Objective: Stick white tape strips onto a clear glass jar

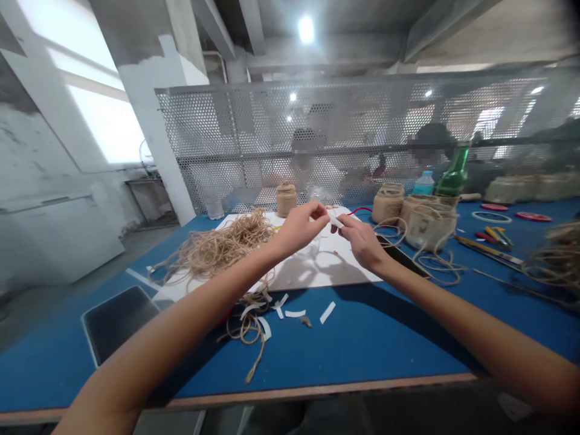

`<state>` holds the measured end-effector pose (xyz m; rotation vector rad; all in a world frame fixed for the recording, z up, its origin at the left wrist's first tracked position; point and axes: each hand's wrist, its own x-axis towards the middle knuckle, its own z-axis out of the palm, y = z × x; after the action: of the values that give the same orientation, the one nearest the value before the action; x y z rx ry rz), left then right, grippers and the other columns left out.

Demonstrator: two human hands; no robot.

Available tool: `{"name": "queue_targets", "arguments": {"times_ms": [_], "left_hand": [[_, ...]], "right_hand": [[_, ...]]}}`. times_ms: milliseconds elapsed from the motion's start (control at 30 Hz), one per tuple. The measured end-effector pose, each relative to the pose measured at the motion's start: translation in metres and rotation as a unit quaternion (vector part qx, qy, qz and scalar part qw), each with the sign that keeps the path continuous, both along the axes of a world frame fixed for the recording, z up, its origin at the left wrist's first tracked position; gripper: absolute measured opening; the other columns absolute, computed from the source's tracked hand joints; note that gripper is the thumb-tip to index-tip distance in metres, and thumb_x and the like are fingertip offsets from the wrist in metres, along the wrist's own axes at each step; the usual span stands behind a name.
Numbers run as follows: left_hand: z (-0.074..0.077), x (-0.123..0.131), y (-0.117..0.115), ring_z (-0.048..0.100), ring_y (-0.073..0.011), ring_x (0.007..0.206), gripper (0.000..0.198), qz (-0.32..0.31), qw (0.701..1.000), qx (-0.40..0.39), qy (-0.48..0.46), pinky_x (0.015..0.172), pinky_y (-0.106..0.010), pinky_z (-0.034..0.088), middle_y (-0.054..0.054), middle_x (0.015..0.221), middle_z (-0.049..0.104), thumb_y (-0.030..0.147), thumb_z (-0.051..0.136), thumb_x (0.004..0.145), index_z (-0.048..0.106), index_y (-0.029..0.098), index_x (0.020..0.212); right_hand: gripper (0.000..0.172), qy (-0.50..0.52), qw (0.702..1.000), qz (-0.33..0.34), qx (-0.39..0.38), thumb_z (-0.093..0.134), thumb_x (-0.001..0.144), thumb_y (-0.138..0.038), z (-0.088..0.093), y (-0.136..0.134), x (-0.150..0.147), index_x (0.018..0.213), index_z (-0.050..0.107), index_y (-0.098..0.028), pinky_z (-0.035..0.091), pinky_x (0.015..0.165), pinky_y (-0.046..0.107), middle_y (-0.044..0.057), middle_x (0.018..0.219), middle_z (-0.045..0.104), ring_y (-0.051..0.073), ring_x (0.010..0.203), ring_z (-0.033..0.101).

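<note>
My left hand [301, 225] and my right hand [361, 240] meet above a white board [285, 279]. Between their fingertips is a small white strip [336, 222], perhaps tape. My right thumb and fingers pinch it, while my left fingers close at its other end. Something clear, like glass, is partly visible below the hands; I cannot make out its shape. A loose heap of jute twine [222, 244] lies left of my left hand. Several white scraps [295, 313] are scattered on the blue table [362, 344] nearer me.
Twine-wrapped jars [388, 203] and a green bottle [454, 172] stand at right. Pliers [497, 237], a cutter [487, 249] and rings [492, 217] lie farther right. A dark tablet-like slab [120, 320] is at left. Behind a perforated metal screen [254, 133] sit other people.
</note>
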<state>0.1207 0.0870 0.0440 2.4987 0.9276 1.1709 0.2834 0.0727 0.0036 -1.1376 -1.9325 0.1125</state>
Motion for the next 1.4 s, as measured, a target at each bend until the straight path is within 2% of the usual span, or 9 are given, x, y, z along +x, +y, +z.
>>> {"name": "queue_targets", "arguments": {"times_ms": [133,333,400,500,633,767,867,1067,1400], "left_hand": [[0.002,-0.003,-0.005,0.052,-0.0122,0.078,0.008,0.007,0.998,0.065,0.019,0.070,-0.024,0.040,-0.002,0.081,0.058,0.018,0.046,0.081,0.052,0.016,0.077],[0.009,-0.012,-0.001,0.052,-0.0138,0.079,0.006,0.057,0.995,0.079,0.030,0.075,-0.028,0.041,-0.003,0.082,0.058,0.019,0.047,0.080,0.052,0.015,0.077],[0.005,-0.015,0.004,0.052,-0.0152,0.087,0.005,0.057,0.994,0.082,0.040,0.080,-0.029,0.040,-0.004,0.090,0.056,0.018,0.049,0.078,0.051,0.016,0.075],[-0.005,-0.018,0.011,0.049,-0.0180,0.100,0.005,0.073,0.993,0.060,0.071,0.088,-0.033,0.038,-0.006,0.105,0.051,0.020,0.049,0.078,0.051,0.017,0.074],[-0.014,-0.023,0.019,0.047,-0.0229,0.105,0.009,0.134,0.977,0.072,0.151,0.090,-0.038,0.036,-0.007,0.110,0.050,0.026,0.051,0.077,0.054,0.018,0.074],[-0.015,-0.027,0.023,0.046,-0.0261,0.105,0.009,0.178,0.948,0.151,0.216,0.085,-0.041,0.035,-0.010,0.111,0.050,0.024,0.049,0.078,0.054,0.017,0.078],[-0.017,-0.028,0.026,0.048,-0.0247,0.102,0.008,0.185,0.934,0.177,0.248,0.082,-0.039,0.036,-0.009,0.107,0.053,0.022,0.048,0.080,0.054,0.017,0.081],[-0.018,-0.028,0.033,0.049,-0.0224,0.099,0.007,0.190,0.905,0.248,0.290,0.080,-0.037,0.033,-0.007,0.105,0.056,0.019,0.048,0.081,0.055,0.018,0.081],[-0.010,-0.024,0.041,0.050,-0.0230,0.093,0.010,0.179,0.862,0.318,0.351,0.077,-0.035,0.033,-0.007,0.094,0.059,0.024,0.053,0.080,0.056,0.016,0.084]], "right_hand": [[0.031,-0.020,0.999,-0.013,-0.043,0.025,0.080,-0.023,0.006,0.004,0.001,0.074,0.055,-0.017,0.033,0.058,0.025,0.001,0.064,0.051,0.016,0.065,0.048],[0.036,-0.080,0.993,-0.032,-0.087,0.028,0.085,-0.032,0.017,-0.010,0.010,0.070,0.058,-0.018,0.034,0.060,0.025,0.002,0.069,0.059,0.015,0.067,0.051],[0.041,-0.139,0.979,-0.052,-0.140,0.024,0.087,-0.037,0.017,-0.021,0.012,0.078,0.060,-0.020,0.034,0.060,0.026,0.003,0.071,0.061,0.016,0.066,0.053],[0.044,-0.272,0.935,-0.074,-0.216,0.022,0.088,-0.045,0.015,-0.038,0.009,0.080,0.059,-0.021,0.033,0.057,0.028,0.006,0.079,0.065,0.019,0.068,0.056],[0.041,-0.331,0.916,-0.141,-0.180,0.021,0.088,-0.043,0.005,-0.044,0.001,0.093,0.055,-0.021,0.032,0.058,0.030,0.011,0.091,0.066,0.026,0.080,0.059],[0.036,-0.325,0.921,-0.133,-0.168,0.021,0.089,-0.038,-0.010,-0.042,-0.007,0.092,0.052,-0.021,0.030,0.055,0.029,0.011,0.092,0.066,0.026,0.079,0.061],[0.028,-0.339,0.920,-0.121,-0.154,0.027,0.088,-0.034,-0.017,-0.052,-0.013,0.095,0.049,-0.019,0.026,0.052,0.028,0.010,0.082,0.067,0.024,0.070,0.062],[0.025,-0.351,0.926,-0.086,-0.108,0.026,0.090,-0.029,-0.019,-0.080,-0.024,0.090,0.049,-0.018,0.020,0.047,0.028,0.005,0.071,0.065,0.022,0.061,0.062],[0.024,-0.344,0.932,-0.056,-0.099,0.029,0.089,-0.030,-0.025,-0.085,-0.038,0.095,0.049,-0.018,0.016,0.045,0.028,0.004,0.070,0.065,0.022,0.058,0.061]]}}
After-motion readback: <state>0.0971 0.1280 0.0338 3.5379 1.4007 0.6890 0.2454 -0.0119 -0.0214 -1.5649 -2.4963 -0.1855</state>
